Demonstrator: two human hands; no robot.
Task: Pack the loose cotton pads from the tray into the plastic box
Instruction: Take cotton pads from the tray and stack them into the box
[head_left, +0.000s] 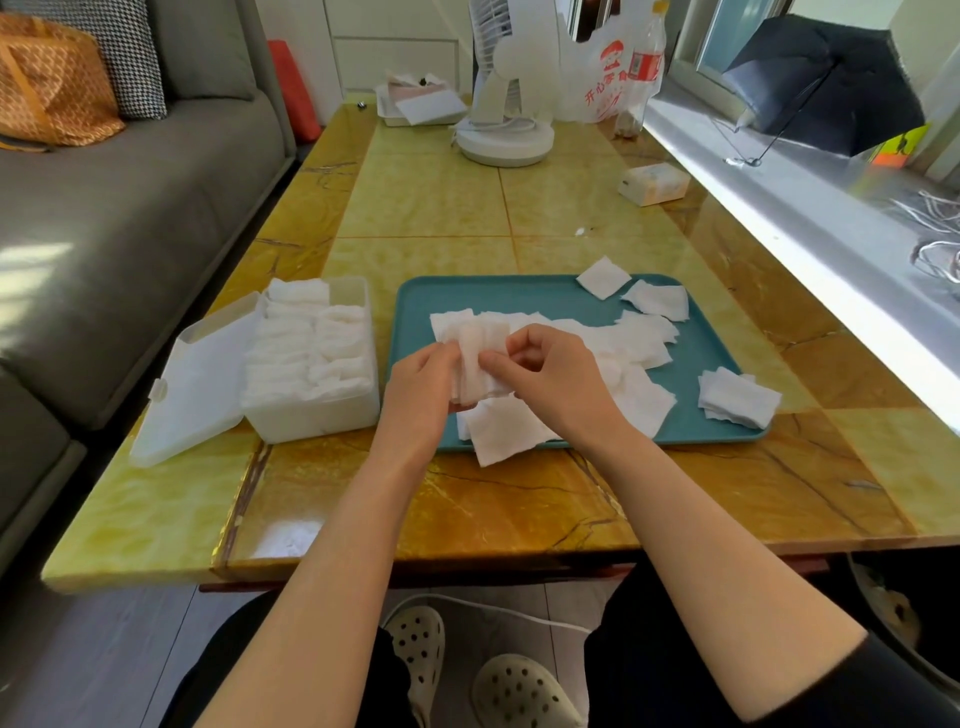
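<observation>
Squaring up a small stack of cotton pads (478, 371) between both hands is where I am, seen from the head camera, the only view. My left hand (423, 387) has its grip clamped on the stack's left face, and my right hand (550, 376) pinches the right edge with thumb and fingertips, so both are closed on the same bundle, above the tray (519, 293) at its 7 o'clock corner.

The loose pads (644, 345) lie scattered from the tray's centre out to 1 and 4 o'clock; one pile (737, 397) overhangs the rim at 4 o'clock, and another sheet (498, 441) juts over the near edge onto the worktop (441, 202).

The plastic box (311, 364) sits at 9 o'clock of the tray, lid (200, 379) hinged open, already looking nearly full.

My worries: the stack is thin and soft, so if I ease either grip the pads could fan out and spill. Pushing it into that crowded box may buckle it or lift neighbours out. My forearm could sweep the overhanging sheets off.
</observation>
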